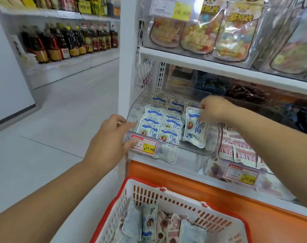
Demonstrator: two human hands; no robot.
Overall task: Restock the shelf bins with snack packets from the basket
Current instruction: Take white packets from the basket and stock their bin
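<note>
The fingers (202, 114) of the right hand (215, 109) are curled and pinch the top edge of a white-and-blue packet (195, 128), holding it upright and slightly tilted inside the clear bin (193, 151), at that bin's right end. Its lower edge is down near the bin's floor, though whether it touches is hard to tell through the plastic. To the left of it in the same bin lie the stacked packets (165, 120) of the same design, overlapping in two rows that run from the bin's front wall to its back. The left hand (110, 137) grips the bin's front left corner: its fingers (126, 126) are bent over the rim there, close together, and its thumb (132, 143) presses on the price tag (145, 145) clipped to the bin's front. Below and in front of the bin stands the red-and-white basket (168, 192), with more snack packets (149, 223) lying loose in it, some blue-and-white, some pinkish. Just to the right of the bin sits a neighbouring bin (240, 172) filled with pink packets (236, 151). Above the bin, on the next shelf up, stand jar-shaped pouches (198, 34) of mixed coloured pieces. Far to the left of the bin, across the aisle, a row of dark bottles (68, 42) lines another shelf.
</note>
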